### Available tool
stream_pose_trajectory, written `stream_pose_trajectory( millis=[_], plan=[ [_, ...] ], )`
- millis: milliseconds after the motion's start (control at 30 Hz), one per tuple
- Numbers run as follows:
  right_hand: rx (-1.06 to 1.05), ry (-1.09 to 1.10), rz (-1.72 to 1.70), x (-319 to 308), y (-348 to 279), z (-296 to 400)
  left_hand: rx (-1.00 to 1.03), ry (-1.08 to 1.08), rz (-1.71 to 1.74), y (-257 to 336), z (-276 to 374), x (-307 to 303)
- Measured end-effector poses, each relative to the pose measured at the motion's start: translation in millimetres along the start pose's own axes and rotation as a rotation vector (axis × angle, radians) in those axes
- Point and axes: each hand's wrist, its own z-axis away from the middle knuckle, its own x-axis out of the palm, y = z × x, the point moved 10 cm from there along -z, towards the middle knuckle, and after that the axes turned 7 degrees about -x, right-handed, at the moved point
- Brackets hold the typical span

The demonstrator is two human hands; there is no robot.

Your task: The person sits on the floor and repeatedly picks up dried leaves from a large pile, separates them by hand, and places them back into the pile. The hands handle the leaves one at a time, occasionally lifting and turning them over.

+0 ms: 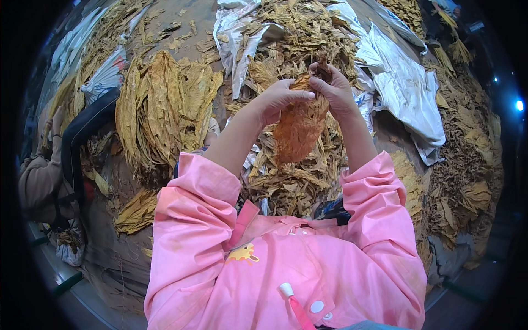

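Between both hands hangs a dried brown leaf (300,131), which looks like cured tobacco, its broad blade drooping over the pile. My left hand (280,99) grips the leaf's near side, thumb stretched across it. Higher up, my right hand (333,86) pinches the leaf's darker, crumpled upper end between thumb and fingers. Directly below lies a heap of loose, curled dried leaves (301,185). To the left of my forearm rests a thick bundle of long yellow-brown leaves (165,111).
White woven sacks (404,82) lie crumpled at the right, another white sack (237,37) at upper centre. A darker leaf heap (466,165) spreads along the right edge. At far left sits another person (45,177), near a small leaf bundle (138,211) on the brown ground cloth (115,264).
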Motion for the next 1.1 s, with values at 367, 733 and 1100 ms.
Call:
stream_pose_trajectory(
  millis=[367, 733, 1100],
  plan=[
    [0.077, -0.224, 0.458, 23, 6, 14, -0.206, -0.005, 0.002, -30, 1, 10],
    [0.425, -0.086, 0.287, -8, 77, 30, 0.022, 0.273, -0.971, -23, -11, 3],
    [0.271, -0.163, 1.175, -129, 144, -6, 0.121, 0.197, -0.948, 9, 10, 38]
  ],
)
